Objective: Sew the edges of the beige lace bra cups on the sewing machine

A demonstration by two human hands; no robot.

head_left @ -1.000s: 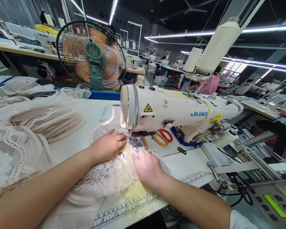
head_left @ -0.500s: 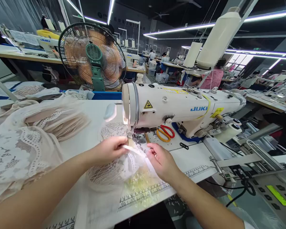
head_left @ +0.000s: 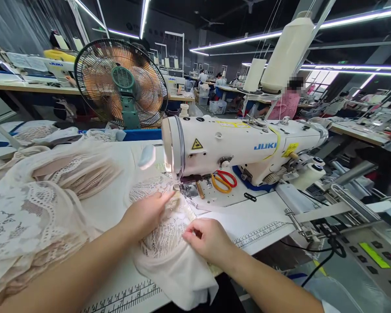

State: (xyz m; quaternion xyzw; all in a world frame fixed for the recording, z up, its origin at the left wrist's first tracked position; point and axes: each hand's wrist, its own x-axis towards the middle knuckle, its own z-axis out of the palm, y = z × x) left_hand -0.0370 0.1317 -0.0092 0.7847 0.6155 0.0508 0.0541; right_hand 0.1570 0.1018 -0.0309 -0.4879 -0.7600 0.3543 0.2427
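Note:
A white lace garment (head_left: 164, 232) lies on the machine bed under the head of a white sewing machine (head_left: 224, 139), its plain cream cloth hanging over the table's front edge. My left hand (head_left: 148, 213) rests on the lace left of the presser foot (head_left: 179, 187), one finger stretched out close to the needle area. The other fingers of that hand are partly hidden. My right hand (head_left: 210, 241) is closed in a pinch on the garment's edge, nearer to me and right of the lace.
Red and orange-handled scissors (head_left: 224, 181) and a small black blade (head_left: 250, 197) lie right of the needle. A heap of lace garments (head_left: 35, 208) covers the table's left side. Behind stand a large fan (head_left: 122, 82) and thread cones (head_left: 288, 52). A control panel (head_left: 373, 254) is at lower right.
My hands have moved apart; the right is lower and nearer to me. The white strip no longer stretches between them. The garment now lies spread, its plain cloth over the front edge.

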